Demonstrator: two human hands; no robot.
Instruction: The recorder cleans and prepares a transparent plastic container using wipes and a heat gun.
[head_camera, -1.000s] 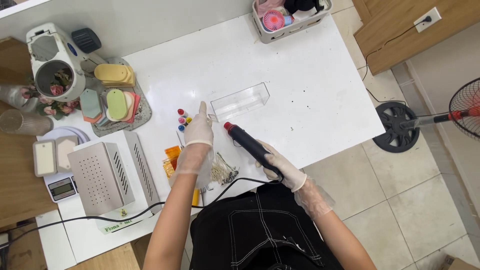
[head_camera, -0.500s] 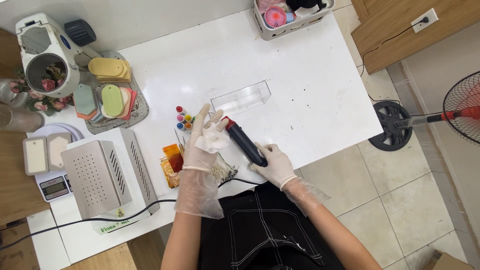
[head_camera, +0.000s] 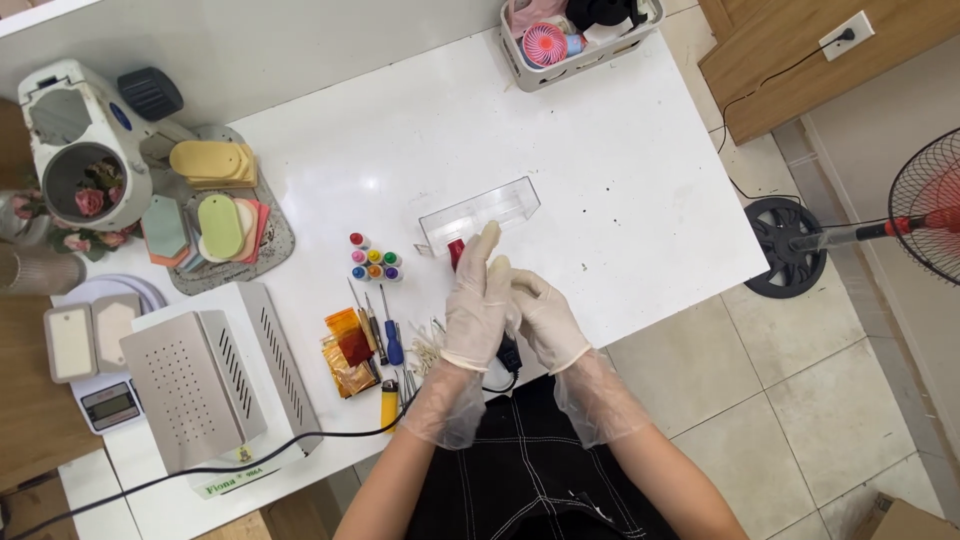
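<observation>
A white table (head_camera: 620, 180) stands on beige floor tiles (head_camera: 800, 400), a standing fan (head_camera: 880, 225) beside it.

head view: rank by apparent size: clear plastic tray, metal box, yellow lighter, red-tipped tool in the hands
1. metal box
2. clear plastic tray
3. yellow lighter
The red-tipped tool can't be ranked: both gloved hands cover most of it, leaving only its tip and cord end visible.

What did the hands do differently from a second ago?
The left hand left the table by the small colour bottles and swung right, onto the black red-tipped tool in the right hand, now covering most of it. The clear tray and the bottles stayed put.
</observation>
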